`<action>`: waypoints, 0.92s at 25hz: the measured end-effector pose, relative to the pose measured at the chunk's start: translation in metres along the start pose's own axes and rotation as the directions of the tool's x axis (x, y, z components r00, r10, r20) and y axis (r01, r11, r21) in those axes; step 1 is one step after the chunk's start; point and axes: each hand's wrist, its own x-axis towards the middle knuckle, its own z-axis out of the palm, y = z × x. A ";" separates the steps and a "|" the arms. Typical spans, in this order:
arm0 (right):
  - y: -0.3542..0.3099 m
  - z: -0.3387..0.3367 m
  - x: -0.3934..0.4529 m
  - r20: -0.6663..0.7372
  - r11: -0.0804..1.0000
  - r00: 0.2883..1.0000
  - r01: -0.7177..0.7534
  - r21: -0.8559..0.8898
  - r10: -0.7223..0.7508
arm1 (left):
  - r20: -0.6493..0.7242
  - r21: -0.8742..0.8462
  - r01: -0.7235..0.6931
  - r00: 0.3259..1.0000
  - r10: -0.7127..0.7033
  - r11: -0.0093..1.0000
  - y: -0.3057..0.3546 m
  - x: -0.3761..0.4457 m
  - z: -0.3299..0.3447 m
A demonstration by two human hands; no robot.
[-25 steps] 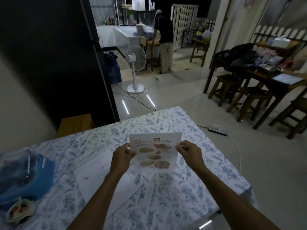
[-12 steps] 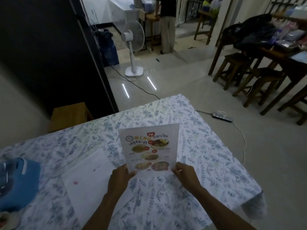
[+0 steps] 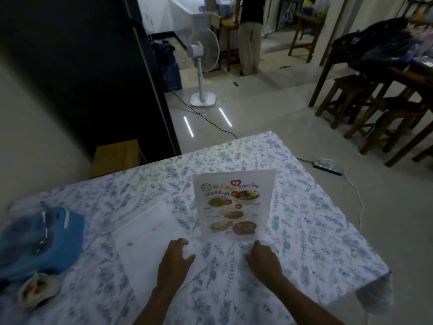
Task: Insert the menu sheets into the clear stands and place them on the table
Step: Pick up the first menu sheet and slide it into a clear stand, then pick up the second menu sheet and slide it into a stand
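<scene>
A menu sheet with food pictures sits in a clear stand (image 3: 234,202), upright on the floral tablecloth (image 3: 316,219) near the table's middle. My left hand (image 3: 175,256) is at the stand's lower left corner and my right hand (image 3: 264,256) at its lower right corner. The fingers of both hands curl on the clear foot. A white sheet (image 3: 150,242) with small red marks lies flat just left of the stand, partly under my left wrist.
A blue object (image 3: 39,238) and a small wrapped item (image 3: 37,289) lie at the table's left. A wooden stool (image 3: 114,156) stands behind the table. A fan (image 3: 202,57), a power strip (image 3: 328,166), dark wooden stools (image 3: 351,99) and a person (image 3: 249,31) are beyond.
The menu in its stand went from being held up in the air down to the tablecloth, where it stands upright. My hands slid from its sides to its base.
</scene>
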 end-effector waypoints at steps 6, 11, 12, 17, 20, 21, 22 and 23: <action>-0.117 0.053 -0.040 0.107 0.931 0.938 0.343 -0.123 -0.331 | -0.141 -0.047 0.082 0.986 -0.088 0.995 -0.072 -0.052 -0.056; -0.166 0.071 -0.059 0.109 0.868 0.888 0.460 -0.186 -0.447 | -0.225 -0.100 0.147 0.960 -0.166 0.984 -0.115 -0.089 -0.081; -0.168 0.072 -0.059 0.104 0.861 0.884 0.468 -0.199 -0.456 | -0.230 -0.112 0.150 0.958 -0.172 0.982 -0.118 -0.092 -0.081; -0.165 0.072 -0.044 0.071 0.893 0.918 0.397 -0.213 -0.391 | -0.173 -0.167 0.220 0.953 -0.248 0.961 -0.124 -0.093 -0.068; -0.156 0.076 -0.033 0.114 0.955 0.972 0.223 -0.194 -0.203 | -0.101 -0.245 0.315 0.932 -0.347 0.917 -0.119 -0.089 -0.051; -0.152 0.081 -0.032 0.135 0.969 0.978 0.184 -0.167 -0.162 | -0.095 -0.258 0.340 0.922 -0.374 0.904 -0.115 -0.089 -0.045; -0.150 0.084 -0.032 0.135 0.983 0.982 0.147 -0.113 -0.131 | -0.108 -0.280 0.355 0.911 -0.397 0.892 -0.112 -0.090 -0.041; -0.149 0.084 -0.033 0.127 0.994 0.987 0.106 -0.035 -0.101 | -0.131 -0.311 0.371 0.895 -0.426 0.875 -0.109 -0.091 -0.040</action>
